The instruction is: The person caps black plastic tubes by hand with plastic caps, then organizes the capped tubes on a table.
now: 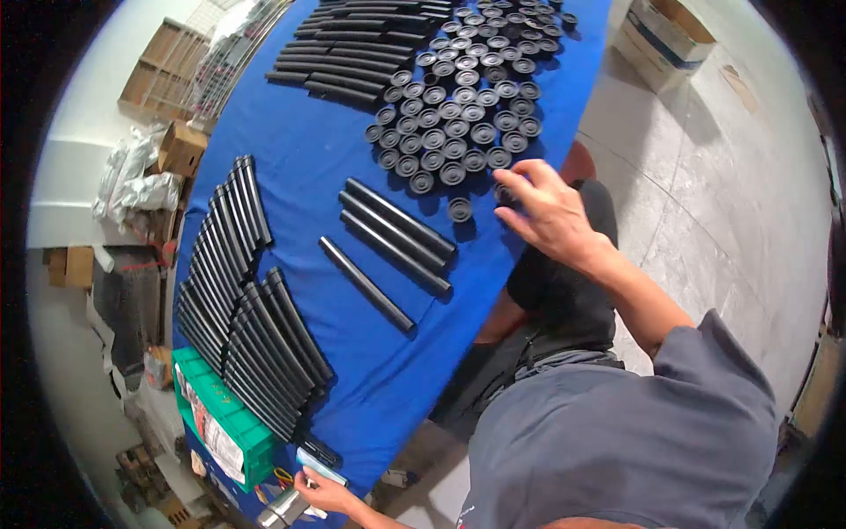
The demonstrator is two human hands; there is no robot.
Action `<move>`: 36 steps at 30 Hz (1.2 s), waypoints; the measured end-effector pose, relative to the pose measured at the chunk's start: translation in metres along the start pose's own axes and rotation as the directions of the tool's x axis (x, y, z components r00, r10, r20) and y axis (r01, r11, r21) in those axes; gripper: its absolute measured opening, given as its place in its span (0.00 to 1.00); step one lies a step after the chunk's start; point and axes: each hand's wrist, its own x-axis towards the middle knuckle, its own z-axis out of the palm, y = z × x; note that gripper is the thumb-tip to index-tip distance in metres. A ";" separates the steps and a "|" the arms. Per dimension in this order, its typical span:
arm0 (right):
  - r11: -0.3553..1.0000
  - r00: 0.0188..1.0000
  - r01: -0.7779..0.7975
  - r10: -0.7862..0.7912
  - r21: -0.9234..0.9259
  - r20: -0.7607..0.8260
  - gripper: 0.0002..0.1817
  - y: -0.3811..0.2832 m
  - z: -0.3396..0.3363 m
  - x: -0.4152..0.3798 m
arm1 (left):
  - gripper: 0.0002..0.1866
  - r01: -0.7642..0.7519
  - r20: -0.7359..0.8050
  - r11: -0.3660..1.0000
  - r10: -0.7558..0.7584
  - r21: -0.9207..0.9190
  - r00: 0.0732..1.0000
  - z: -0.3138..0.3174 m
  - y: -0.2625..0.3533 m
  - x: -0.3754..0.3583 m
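Observation:
My right hand is over the table edge, with thumb and fingers apart around a black ribbed disc. Close by, a single disc lies a little away from the large group of round black discs. At the near left end of the table, my left hand is closed at a pale blue and white piece, its kind unclear. A shiny silver cylinder is beside those fingers. In the middle lie three black tubes side by side and one separate tube.
Rows of black tubes cover the table's left part, and more tubes lie at the far end. A green crate stands at the left edge of the blue cloth. An open carton is on the floor.

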 end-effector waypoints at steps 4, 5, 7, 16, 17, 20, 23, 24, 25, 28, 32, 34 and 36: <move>0.998 0.999 0.047 -0.047 -0.030 0.005 0.21 0.007 0.032 -0.008 | 0.14 -0.031 0.086 0.785 0.107 -0.619 0.991 0.015 0.162 0.002; 0.997 1.000 0.031 -0.030 -0.070 0.003 0.15 0.012 0.042 -0.011 | 0.15 -0.019 0.178 0.739 0.187 -0.673 0.966 0.021 0.197 0.002; 0.998 0.999 0.012 -0.015 -0.062 -0.047 0.11 0.009 0.043 -0.012 | 0.20 -0.063 0.255 0.714 0.329 -0.697 0.909 0.028 0.269 0.005; 0.984 0.993 -0.030 0.010 -0.175 -0.115 0.09 0.006 0.047 -0.014 | 0.46 -0.107 0.524 0.824 0.448 -0.556 0.724 0.110 0.359 0.042; 0.982 0.995 -0.038 0.019 -0.185 -0.100 0.13 0.006 0.048 -0.014 | 0.45 -0.132 0.507 0.822 0.458 -0.553 0.730 0.115 0.363 0.041; 0.992 0.996 -0.036 0.026 -0.120 -0.082 0.16 0.009 0.047 -0.016 | 0.42 -0.196 0.468 0.821 0.482 -0.536 0.741 0.116 0.372 0.039; 0.997 0.996 -0.075 0.075 0.009 -0.054 0.24 0.010 0.033 -0.023 | 0.35 -0.187 0.407 0.765 0.513 -0.616 0.756 0.115 0.366 0.034; 0.995 0.996 -0.085 0.085 0.056 -0.013 0.32 0.006 0.011 -0.027 | 0.30 -0.232 0.296 0.681 0.565 -0.695 0.770 0.117 0.358 0.031; 0.996 0.997 -0.047 0.051 0.075 -0.055 0.35 0.004 -0.005 -0.033 | 0.26 -0.053 0.375 0.622 0.534 -0.781 0.758 0.117 0.345 0.027; 0.952 0.996 -0.018 -0.010 0.306 0.088 0.34 -0.027 -0.033 -0.056 | 0.15 0.126 0.402 0.508 0.481 -0.852 0.779 0.069 0.318 -0.004; 0.645 0.874 -0.208 -0.216 0.735 0.436 0.37 -0.068 -0.002 -0.082 | 0.18 0.597 0.706 0.381 0.451 -0.706 0.547 -0.015 0.337 -0.053; 0.457 0.914 -0.297 -0.117 0.838 0.388 0.30 -0.086 0.011 -0.083 | 0.21 0.652 0.724 0.359 0.515 -0.668 0.459 -0.026 0.330 -0.063; 0.398 0.932 -0.303 -0.065 0.866 0.356 0.25 -0.090 0.009 -0.080 | 0.27 0.600 0.724 0.425 0.529 -0.678 0.443 -0.028 0.322 -0.068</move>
